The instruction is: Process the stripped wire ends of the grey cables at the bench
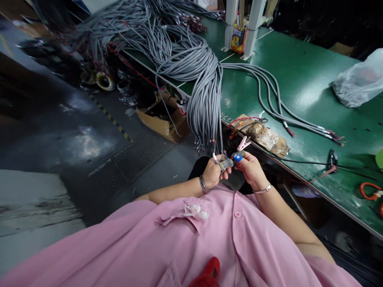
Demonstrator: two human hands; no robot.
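In front of my body, my left hand [212, 173] is closed around a grey cable [214, 157], whose white-banded end sticks up with thin coloured wires [213, 145] fanning out. Grey covering [226, 164] wraps a finger of this hand. My right hand [251, 170] is pinched close beside it, with a small blue piece [237, 158] at the thumb tip and grey covering on a finger. Thin wires run between the fingertips; exactly what the right fingers grip is too small to tell. A pink clip [243, 143] shows just beyond the right hand.
A thick bundle of grey cables [191, 59] drapes over the edge of the green table [302, 83]. More cable ends [324, 132] lie there, near a taped cardboard piece [263, 135], a plastic bag [359, 79] and orange-handled tool [369, 191]. A cardboard box [161, 119] stands below.
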